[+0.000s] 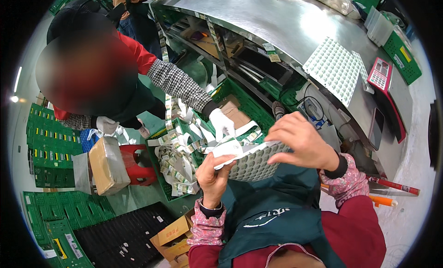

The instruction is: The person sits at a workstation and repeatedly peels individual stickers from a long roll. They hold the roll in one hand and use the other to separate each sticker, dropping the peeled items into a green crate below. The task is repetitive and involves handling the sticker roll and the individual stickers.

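My left hand [212,178] is closed on the left edge of a sheet of stickers [254,164], which is tilted in front of my apron and covered with rows of small greenish-grey stickers. At the sheet's right edge is my right hand [302,141], its fingers and thumb apart; the thumb lies close to the printed side. Whether a loose sticker is on its fingertips is too small to tell. Just beyond the sheet, a co-worker's white-gloved hand [223,125] reaches over a green crate [168,192] filled with white-backed strips of printed packets [177,168].
On the metal table [277,14] at right lie another sticker sheet [333,69], a red-framed scale [380,74] and a phone [377,125]. A cardboard box [108,166] rests by a red stool [138,164]. Green crates [50,143] stand at left, near a black mat [124,238].
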`<action>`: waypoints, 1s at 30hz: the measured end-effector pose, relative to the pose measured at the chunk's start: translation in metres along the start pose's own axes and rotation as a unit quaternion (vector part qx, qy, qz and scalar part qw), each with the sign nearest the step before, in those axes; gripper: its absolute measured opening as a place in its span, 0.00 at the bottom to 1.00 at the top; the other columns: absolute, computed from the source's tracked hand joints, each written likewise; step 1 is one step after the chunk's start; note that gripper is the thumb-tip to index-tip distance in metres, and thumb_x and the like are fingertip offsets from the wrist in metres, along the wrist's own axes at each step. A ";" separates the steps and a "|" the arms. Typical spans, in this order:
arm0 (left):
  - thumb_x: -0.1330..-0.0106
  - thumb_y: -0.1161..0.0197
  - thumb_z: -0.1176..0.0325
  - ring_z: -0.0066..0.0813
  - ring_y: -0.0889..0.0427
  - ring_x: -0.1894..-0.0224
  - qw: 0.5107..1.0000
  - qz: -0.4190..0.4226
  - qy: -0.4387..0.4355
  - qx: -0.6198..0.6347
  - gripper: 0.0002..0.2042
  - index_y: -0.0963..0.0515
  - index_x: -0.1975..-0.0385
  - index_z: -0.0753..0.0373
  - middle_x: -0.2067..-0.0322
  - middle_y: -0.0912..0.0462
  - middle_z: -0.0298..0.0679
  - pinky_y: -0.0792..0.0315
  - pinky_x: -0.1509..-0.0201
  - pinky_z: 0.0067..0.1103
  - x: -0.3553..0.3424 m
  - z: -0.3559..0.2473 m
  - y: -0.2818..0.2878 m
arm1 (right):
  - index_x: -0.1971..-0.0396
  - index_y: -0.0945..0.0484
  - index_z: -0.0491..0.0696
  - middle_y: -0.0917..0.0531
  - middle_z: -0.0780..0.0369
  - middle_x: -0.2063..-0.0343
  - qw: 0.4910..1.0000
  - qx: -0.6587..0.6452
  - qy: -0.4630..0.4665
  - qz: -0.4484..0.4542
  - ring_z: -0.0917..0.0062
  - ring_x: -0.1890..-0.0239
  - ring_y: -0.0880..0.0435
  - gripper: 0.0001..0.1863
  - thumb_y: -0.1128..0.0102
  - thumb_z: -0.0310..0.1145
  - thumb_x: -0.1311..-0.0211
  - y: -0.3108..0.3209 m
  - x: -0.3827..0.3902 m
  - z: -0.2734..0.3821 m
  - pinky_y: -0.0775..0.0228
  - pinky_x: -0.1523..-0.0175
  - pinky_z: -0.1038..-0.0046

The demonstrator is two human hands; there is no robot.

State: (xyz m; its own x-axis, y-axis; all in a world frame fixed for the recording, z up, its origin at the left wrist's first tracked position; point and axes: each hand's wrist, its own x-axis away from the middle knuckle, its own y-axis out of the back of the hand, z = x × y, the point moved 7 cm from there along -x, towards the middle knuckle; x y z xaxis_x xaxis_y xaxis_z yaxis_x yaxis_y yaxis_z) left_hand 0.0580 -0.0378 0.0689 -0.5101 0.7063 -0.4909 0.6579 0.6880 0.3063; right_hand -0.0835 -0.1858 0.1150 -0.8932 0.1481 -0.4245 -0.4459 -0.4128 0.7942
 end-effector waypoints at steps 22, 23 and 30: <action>0.30 0.43 0.61 0.12 0.32 0.72 0.950 -0.045 0.235 0.198 0.13 0.22 0.66 0.68 0.74 0.25 0.25 0.39 0.66 0.12 0.002 0.065 0.019 | 0.69 0.28 0.43 0.23 0.53 0.77 0.970 -0.121 -0.099 0.187 0.55 0.69 0.22 0.14 0.36 0.35 0.47 -0.064 -0.032 -0.021 0.34 0.67 0.59; 0.30 0.43 0.62 0.11 0.33 0.72 0.952 -0.057 0.236 0.185 0.13 0.22 0.67 0.68 0.74 0.25 0.25 0.39 0.66 0.12 0.004 0.068 0.022 | 0.69 0.28 0.43 0.23 0.53 0.76 0.963 -0.131 -0.116 0.204 0.55 0.69 0.22 0.13 0.36 0.36 0.47 -0.069 -0.031 -0.026 0.34 0.67 0.59; 0.35 0.39 0.73 0.27 0.28 0.79 0.987 -0.091 0.119 -0.049 0.07 0.25 0.73 0.68 0.79 0.25 0.41 0.35 0.74 0.21 -0.001 0.041 0.025 | 0.60 0.29 0.43 0.23 0.57 0.68 0.951 -0.256 -0.085 0.153 0.63 0.65 0.22 0.20 0.35 0.40 0.45 -0.072 -0.038 -0.017 0.31 0.60 0.67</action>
State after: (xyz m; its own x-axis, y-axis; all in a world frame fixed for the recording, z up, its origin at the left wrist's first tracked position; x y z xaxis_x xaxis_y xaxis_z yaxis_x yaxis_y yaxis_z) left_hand 0.0972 -0.0282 0.0431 -0.7385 0.5806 -0.3427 0.4927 0.8117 0.3136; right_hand -0.0165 -0.1776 0.0667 -0.9924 0.0754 -0.0970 -0.1159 -0.8368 0.5351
